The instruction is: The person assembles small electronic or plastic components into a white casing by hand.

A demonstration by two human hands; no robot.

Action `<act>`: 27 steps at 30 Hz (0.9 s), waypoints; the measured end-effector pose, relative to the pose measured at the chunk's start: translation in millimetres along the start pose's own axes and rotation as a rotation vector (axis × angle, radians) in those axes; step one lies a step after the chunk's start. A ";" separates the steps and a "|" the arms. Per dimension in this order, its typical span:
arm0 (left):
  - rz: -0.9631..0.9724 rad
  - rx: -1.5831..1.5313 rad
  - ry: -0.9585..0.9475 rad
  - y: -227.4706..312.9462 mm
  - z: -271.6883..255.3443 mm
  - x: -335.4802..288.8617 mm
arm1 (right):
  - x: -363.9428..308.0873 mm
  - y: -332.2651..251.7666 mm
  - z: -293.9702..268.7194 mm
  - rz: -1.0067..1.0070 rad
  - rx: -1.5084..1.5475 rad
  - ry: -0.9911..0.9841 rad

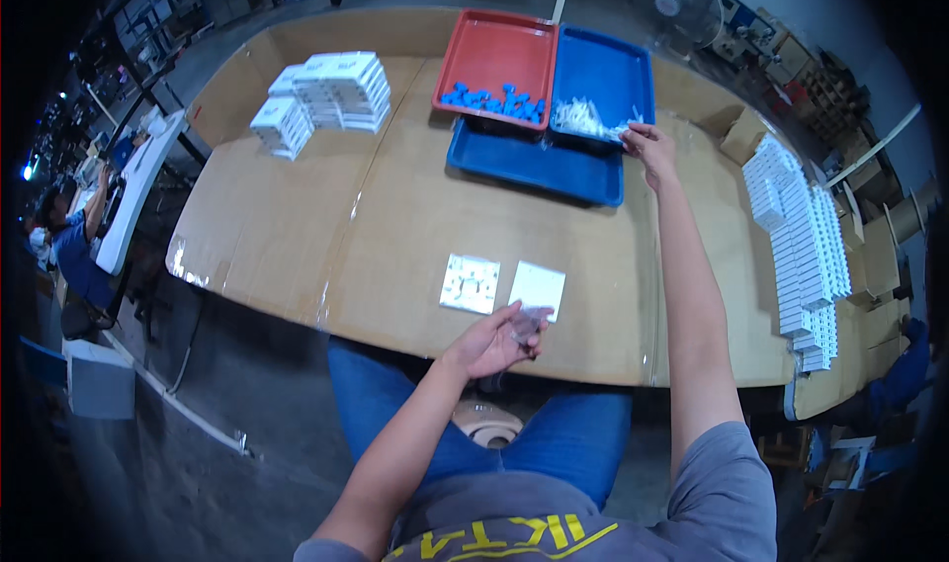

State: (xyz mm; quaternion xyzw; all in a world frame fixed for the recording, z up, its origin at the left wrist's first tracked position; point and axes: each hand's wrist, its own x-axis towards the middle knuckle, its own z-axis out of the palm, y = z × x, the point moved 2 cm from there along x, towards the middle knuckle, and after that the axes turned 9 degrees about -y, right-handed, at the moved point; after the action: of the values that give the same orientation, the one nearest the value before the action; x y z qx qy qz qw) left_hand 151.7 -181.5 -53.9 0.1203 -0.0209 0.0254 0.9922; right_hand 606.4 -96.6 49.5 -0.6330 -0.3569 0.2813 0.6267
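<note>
There is room to slide over the left side of the counter (267,216), below the white box pile (341,92). The front blue tray (534,167) stands before the red tray (499,58) and back blue tray (605,68). The right arm (692,295) crosses the right side, and a box wall (796,236) blocks the edge there.

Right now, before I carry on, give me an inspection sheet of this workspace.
Surface: brown cardboard-covered table.
Job's things: translucent plastic piece, held; patterned flat square and plain white flat square, side by side; red rectangular tray with small blue pieces; blue rectangular tray with small white pieces; second blue tray nearer.
Clutter: white box stacks, back left and right.
Hands: bare left hand holds the plastic piece; bare right hand at the white pieces' tray, grasp unclear.
Cables: nothing seen clearly.
Surroundings: co-worker at left; round fan back right.
</note>
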 end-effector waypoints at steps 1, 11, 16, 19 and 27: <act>0.008 -0.018 -0.033 0.7 -0.9 -0.1 | -19.2 -2.0 7.7 -0.009 0.021 -0.061; 0.007 0.066 0.000 0.6 4.4 -1.5 | -259.7 -0.8 81.8 0.050 0.096 -0.201; -0.007 0.225 0.038 -4.3 7.8 -3.2 | -324.6 -12.7 105.3 0.101 0.111 -0.232; -0.019 0.302 0.022 -2.8 8.1 -4.0 | -338.1 -14.6 109.0 0.071 0.091 -0.266; 0.001 0.322 0.042 -4.9 8.9 -5.4 | -337.9 -48.2 119.3 -0.055 -0.318 -0.534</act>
State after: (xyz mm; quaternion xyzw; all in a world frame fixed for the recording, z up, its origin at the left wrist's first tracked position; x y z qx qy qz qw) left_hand 146.3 -188.7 -46.6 0.2770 0.0043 0.0312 0.9603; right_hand 307.4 -299.7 59.8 -0.6170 -0.5655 0.3612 0.4112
